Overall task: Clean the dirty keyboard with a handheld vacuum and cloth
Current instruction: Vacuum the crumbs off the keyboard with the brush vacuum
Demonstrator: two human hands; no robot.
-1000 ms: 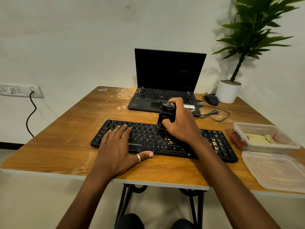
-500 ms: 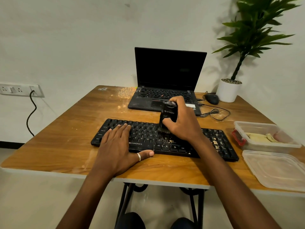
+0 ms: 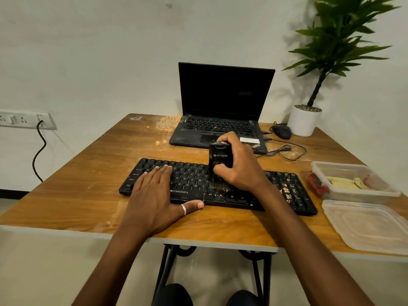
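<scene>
A black keyboard point(image 3: 189, 180) lies across the wooden table point(image 3: 88, 195), with pale crumbs on its right keys and a few near the middle. My left hand point(image 3: 156, 197) rests flat on the keyboard's left half, fingers straight, thumb along the front edge. My right hand point(image 3: 240, 166) grips a small black handheld vacuum point(image 3: 218, 157) held upright, its brush nozzle down on the keys just right of the middle. No cloth shows apart from folded material in the box at the right.
An open black laptop point(image 3: 223, 107) stands behind the keyboard, with a mouse point(image 3: 281, 131) and cables to its right. A potted plant point(image 3: 305, 120) sits at the back right. A clear plastic box point(image 3: 351, 180) and its lid point(image 3: 371, 226) lie at the right edge.
My right hand and the vacuum shifted slightly over the middle keys, staying upright. My left hand stayed flat on the keyboard.
</scene>
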